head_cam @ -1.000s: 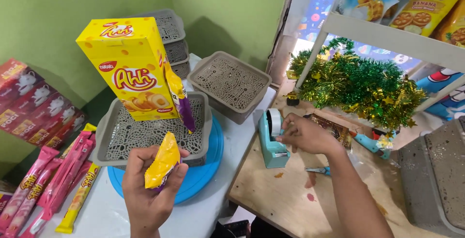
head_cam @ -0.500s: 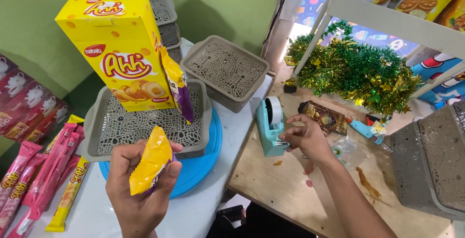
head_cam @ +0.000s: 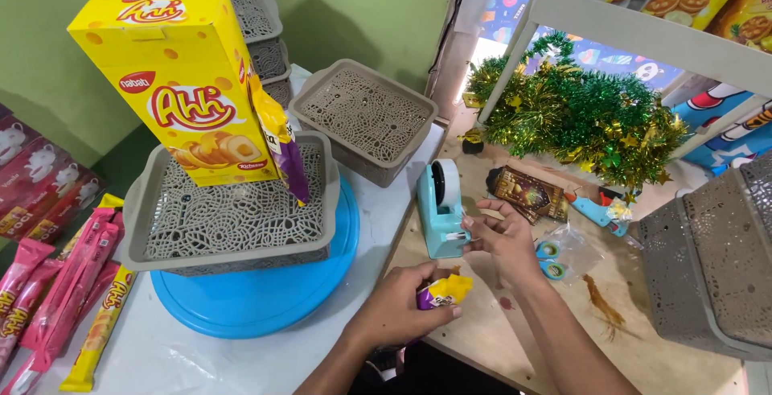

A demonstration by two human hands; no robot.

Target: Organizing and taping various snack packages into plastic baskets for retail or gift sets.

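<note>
Now yellow-purple snack packet point(head_cam: 441, 292) (crumpled)

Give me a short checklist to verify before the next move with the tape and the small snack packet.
1. Left hand grips the yellow and purple snack packet: ok.
2. Right hand is at the blue tape dispenser: ok.
3. Tape piece already torn off: cannot tell.
4. Dispenser stands upright on the wooden table: ok.
5. Yellow box stands steady on the upturned grey basket: cannot tell.
</note>
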